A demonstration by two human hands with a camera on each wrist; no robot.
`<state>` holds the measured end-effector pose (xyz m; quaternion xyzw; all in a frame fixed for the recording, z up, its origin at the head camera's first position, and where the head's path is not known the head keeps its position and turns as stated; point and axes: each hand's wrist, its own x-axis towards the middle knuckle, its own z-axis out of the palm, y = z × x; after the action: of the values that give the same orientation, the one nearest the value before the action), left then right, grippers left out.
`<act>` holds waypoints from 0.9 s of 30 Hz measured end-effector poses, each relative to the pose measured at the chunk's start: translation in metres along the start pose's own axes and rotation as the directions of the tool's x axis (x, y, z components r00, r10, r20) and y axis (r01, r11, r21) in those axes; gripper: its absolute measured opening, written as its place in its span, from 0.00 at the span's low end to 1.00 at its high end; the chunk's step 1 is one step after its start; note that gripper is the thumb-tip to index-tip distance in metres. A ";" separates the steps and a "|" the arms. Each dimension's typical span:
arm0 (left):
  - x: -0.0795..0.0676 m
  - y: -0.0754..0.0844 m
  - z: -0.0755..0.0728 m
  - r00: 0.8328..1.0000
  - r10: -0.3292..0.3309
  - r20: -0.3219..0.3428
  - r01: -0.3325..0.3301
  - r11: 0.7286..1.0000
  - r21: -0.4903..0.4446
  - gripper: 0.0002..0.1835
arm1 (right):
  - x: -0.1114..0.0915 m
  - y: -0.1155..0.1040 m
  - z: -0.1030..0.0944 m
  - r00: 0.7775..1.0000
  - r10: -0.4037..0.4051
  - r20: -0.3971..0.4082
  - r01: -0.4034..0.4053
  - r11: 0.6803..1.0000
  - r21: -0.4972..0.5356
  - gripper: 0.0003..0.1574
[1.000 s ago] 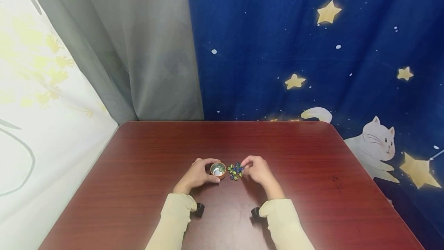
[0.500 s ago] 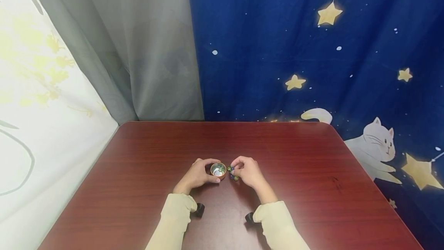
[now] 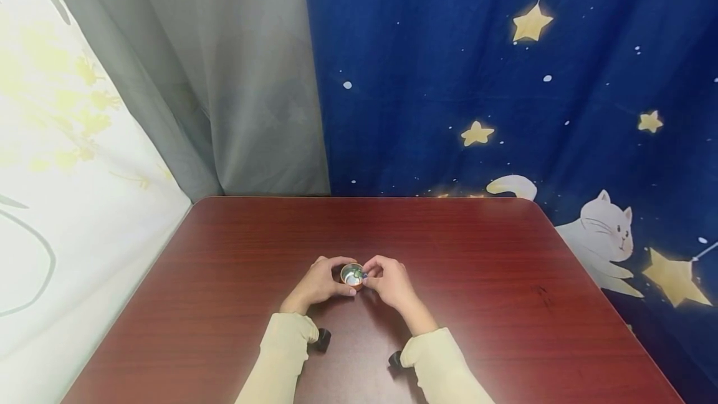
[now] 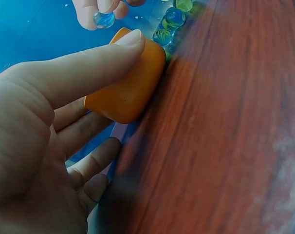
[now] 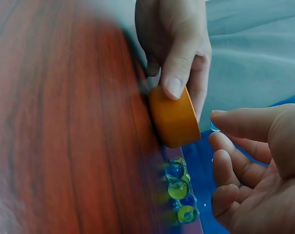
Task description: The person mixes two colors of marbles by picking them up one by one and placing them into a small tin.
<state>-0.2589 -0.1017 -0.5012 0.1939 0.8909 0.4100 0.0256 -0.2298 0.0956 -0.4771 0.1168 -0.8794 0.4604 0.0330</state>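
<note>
A small round orange cup (image 3: 346, 285) with a silvery inside stands on the table, and a bit of green shows in it. My left hand (image 3: 315, 282) grips its side, thumb on the near wall and fingers behind. Beside the rim on the right, my right hand (image 3: 391, 280) pinches a clear blue marble (image 4: 104, 20) between thumb and forefinger. The right wrist view shows this hand just above the cup's mouth, its other fingers curled loosely. Several blue and green glass marbles (image 5: 178, 189) lie on the table next to the cup; the right hand hides them in the head view.
Dark red wood table (image 3: 477, 242) surrounds the hands. Behind it hang a grey curtain (image 3: 263, 80) and a blue curtain (image 3: 404, 80) with stars and a cat. A pale patterned cloth (image 3: 67, 235) hangs at the left. Black wrist cameras (image 3: 322, 340) sit under both sleeves.
My right hand has gone from the marbles' right side leftward over them to the cup's rim, picking up a blue marble. The left hand and the cup have stayed in place.
</note>
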 end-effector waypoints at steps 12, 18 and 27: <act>-0.002 0.000 0.000 1.000 -0.010 0.004 0.010 1.000 -0.023 0.32 | -0.003 -0.004 0.009 1.000 -0.019 0.013 0.020 0.999 -0.047 0.09; -0.001 0.001 0.000 1.000 -0.018 0.002 0.018 1.000 -0.022 0.32 | -0.003 -0.005 0.010 0.999 -0.031 0.015 0.031 0.998 -0.050 0.09; -0.002 0.004 0.000 0.999 -0.031 0.008 0.031 0.999 -0.018 0.33 | -0.005 -0.004 0.009 0.999 -0.046 0.022 0.047 0.997 -0.062 0.10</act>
<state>-0.2562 -0.1005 -0.4984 0.1813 0.8899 0.4171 0.0370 -0.2235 0.0864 -0.4796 0.1409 -0.8906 0.4307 0.0384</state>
